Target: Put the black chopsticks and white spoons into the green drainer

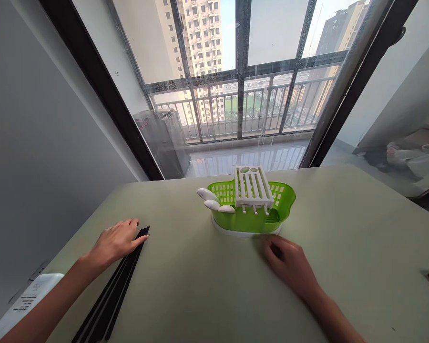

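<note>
- Your left hand (pixel 117 243) sits over the far end of the black sticks (pixel 120 281), thumb and fingers apart; you cannot tell whether they press on them.
- Those sticks lie bundled flat on the worktop (pixel 200 286), long axis running 1 to 7 o'clock, mostly at 7 o'clock from that grip.
- The green basket (pixel 245 223) is between 2 and 3 o'clock from your left hand, its long axis 9 to 3.
- Your right hand (pixel 288 262) is nearer the basket, which lies at 11 o'clock from it; its fingers curl, blurred, so you cannot tell its grip.
</note>
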Action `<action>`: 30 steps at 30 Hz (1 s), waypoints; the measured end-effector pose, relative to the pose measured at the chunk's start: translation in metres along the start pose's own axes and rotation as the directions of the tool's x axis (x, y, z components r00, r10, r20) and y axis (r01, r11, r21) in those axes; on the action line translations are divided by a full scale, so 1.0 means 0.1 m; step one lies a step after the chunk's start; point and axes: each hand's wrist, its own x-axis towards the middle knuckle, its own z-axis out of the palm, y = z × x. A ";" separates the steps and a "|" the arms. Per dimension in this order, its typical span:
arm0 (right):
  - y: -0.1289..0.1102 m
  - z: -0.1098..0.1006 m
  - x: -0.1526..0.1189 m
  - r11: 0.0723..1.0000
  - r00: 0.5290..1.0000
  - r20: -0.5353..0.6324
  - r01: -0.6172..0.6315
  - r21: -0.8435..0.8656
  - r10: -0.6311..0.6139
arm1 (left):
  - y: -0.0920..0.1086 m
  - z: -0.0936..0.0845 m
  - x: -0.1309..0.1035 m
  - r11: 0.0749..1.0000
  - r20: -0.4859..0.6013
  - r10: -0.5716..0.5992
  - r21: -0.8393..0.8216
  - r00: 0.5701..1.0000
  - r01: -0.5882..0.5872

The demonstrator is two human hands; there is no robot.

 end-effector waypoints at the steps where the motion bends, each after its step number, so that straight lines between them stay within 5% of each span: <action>1: 0.00 0.00 0.00 1.000 1.000 0.000 -0.002 0.006 0.002 | 0.08 -0.03 -0.01 0.999 -0.061 0.036 -0.012 0.997 -0.037; 5: 0.01 0.01 -0.01 1.000 1.000 0.004 -0.008 0.011 0.008 | 0.48 -0.15 -0.05 0.948 -0.281 0.188 -0.198 0.941 -0.248; 12: 0.00 0.01 0.01 0.999 1.000 -0.015 -0.016 0.039 0.016 | 1.26 -0.39 -0.09 0.651 -0.522 0.432 -0.384 0.735 -0.655; 22: 0.00 0.02 0.04 0.996 0.999 -0.011 -0.042 0.073 0.043 | 1.82 -0.62 0.09 0.520 -0.645 0.498 -0.312 0.580 -0.795; 30: 0.02 0.02 0.05 0.997 0.999 -0.016 -0.045 0.068 0.047 | 1.97 -0.67 0.38 0.474 -0.634 0.663 -0.055 0.397 -0.879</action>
